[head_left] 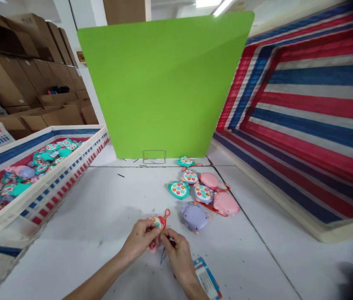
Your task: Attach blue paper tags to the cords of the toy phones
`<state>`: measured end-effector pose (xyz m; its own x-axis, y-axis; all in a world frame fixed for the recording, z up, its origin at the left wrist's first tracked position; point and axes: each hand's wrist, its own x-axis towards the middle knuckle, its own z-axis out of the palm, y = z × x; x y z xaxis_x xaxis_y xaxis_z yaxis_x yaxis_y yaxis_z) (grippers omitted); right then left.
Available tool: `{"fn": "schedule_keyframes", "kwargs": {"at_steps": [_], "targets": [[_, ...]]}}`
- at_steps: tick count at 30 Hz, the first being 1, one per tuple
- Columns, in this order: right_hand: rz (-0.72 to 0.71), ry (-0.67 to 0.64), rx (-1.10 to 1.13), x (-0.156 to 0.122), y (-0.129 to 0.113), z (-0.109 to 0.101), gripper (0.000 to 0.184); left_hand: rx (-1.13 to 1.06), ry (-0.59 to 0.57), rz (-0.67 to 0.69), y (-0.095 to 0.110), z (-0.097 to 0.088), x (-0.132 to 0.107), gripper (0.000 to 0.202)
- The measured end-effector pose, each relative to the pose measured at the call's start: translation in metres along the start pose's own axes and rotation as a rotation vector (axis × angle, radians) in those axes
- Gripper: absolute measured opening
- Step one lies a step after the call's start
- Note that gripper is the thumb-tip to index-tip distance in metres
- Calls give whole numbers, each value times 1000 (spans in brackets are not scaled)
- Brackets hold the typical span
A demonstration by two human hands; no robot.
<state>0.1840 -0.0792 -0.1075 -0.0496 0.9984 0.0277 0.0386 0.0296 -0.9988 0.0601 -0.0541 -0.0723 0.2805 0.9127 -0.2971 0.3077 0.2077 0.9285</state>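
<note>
My left hand [140, 238] is closed around a small pink toy [157, 223] with coloured buttons and an orange cord [166, 216], held just above the white table. My right hand [178, 254] pinches at the toy's right side, fingers pressed together against it. Whether the right hand holds anything of its own is hidden. Just beyond my hands lies a cluster of several similar toys: a purple one [194, 217] face down, pink ones [225, 203], and teal ones [179, 189] face up.
A crate [54, 183] with red and blue stripes at the left holds many teal and purple toys. A large striped tray [304, 125] leans at the right. A green board [164, 87] stands behind. A printed card [207, 280] lies by my right wrist. Cardboard boxes [23, 62] stack far left.
</note>
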Motion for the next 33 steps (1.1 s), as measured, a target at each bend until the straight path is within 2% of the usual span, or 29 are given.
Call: {"fn": "schedule_keyframes", "kwargs": {"at_steps": [5, 13, 18, 24, 29, 33], "targets": [[-13, -17, -69, 1, 4, -2, 22, -61, 25, -37, -2, 2, 3, 20], [-19, -22, -179, 0, 13, -3, 23, -152, 38, -84, -10, -2, 1, 28], [-71, -33, -281, 0, 6, -5, 25, -198, 28, -57, -9, 4, 4, 25], [-178, 23, -474, -6, -9, -29, 25, -232, 139, -28, -14, 13, 8, 19], [-218, -111, -875, -10, -20, -48, 25, -239, 170, -1, -15, 20, 6, 19], [-198, -181, -944, -8, -28, -59, 27, -260, 185, 20, -16, 22, 3, 17]]}}
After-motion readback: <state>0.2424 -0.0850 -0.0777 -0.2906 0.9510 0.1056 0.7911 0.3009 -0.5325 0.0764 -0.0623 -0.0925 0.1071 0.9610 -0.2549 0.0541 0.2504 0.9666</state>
